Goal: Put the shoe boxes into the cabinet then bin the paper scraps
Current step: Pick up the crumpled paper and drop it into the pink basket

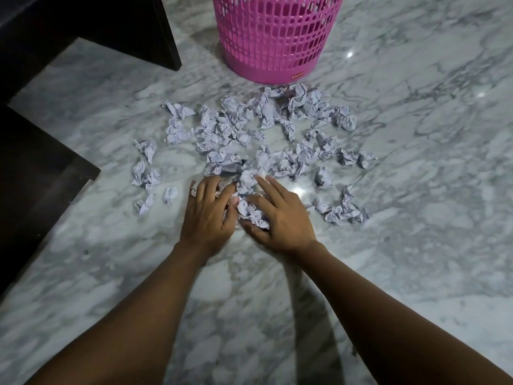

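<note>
Several crumpled white paper scraps [263,129] lie scattered on the marble floor in front of a pink plastic mesh bin [273,37]. My left hand [209,215] and my right hand [281,218] meet at the near edge of the pile. Between them is a clump of scraps [251,211]. My left hand's fingers curl down over the paper. My right hand holds the clump between thumb and index finger, and its other fingers stretch over more scraps. No shoe boxes are in view.
Dark wooden furniture [41,168] runs along the left edge, and another dark panel [116,26] stands at the top left. Loose scraps [145,177] lie near the furniture and others [344,211] lie to the right of my hands. Bare marble floor [430,162] spreads rightward.
</note>
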Action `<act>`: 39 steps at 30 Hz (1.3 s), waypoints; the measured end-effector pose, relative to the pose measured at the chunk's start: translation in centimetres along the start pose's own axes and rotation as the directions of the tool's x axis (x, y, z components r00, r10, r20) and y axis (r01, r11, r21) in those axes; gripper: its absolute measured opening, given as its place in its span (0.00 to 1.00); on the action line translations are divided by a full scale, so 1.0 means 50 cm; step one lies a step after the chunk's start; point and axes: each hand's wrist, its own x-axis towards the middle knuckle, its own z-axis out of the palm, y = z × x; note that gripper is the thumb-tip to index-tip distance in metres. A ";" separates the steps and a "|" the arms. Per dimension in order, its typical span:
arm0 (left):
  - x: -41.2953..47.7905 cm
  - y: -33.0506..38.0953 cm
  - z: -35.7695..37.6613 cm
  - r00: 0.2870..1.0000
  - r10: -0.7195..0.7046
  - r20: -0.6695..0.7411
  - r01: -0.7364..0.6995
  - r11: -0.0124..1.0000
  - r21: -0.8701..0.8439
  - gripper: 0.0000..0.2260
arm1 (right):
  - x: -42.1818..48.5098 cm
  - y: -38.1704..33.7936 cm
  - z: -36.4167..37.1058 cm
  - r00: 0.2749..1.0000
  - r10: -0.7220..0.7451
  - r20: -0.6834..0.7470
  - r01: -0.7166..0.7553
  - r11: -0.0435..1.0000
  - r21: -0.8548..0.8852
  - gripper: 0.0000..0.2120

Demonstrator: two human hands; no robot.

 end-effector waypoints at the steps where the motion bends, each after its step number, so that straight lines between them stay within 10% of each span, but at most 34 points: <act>1: -0.001 0.001 0.000 1.000 -0.007 0.001 0.007 1.000 -0.010 0.17 | 0.001 -0.001 -0.001 1.000 -0.010 -0.001 0.010 1.000 0.008 0.23; 24: 0.003 0.002 0.013 0.983 -0.167 -0.081 0.162 0.985 -0.058 0.17 | -0.009 -0.007 -0.088 0.969 0.068 -0.237 0.001 0.960 0.279 0.17; 30: 0.009 -0.002 0.016 0.981 -0.150 -0.122 0.137 0.985 -0.105 0.16 | -0.049 0.056 -0.153 0.846 0.368 -0.386 -0.276 0.922 0.273 0.14; 39: -0.001 0.010 0.009 0.982 -0.168 -0.080 0.147 0.963 -0.224 0.13 | -0.116 0.144 -0.143 0.803 0.570 -0.172 -0.517 0.811 0.273 0.12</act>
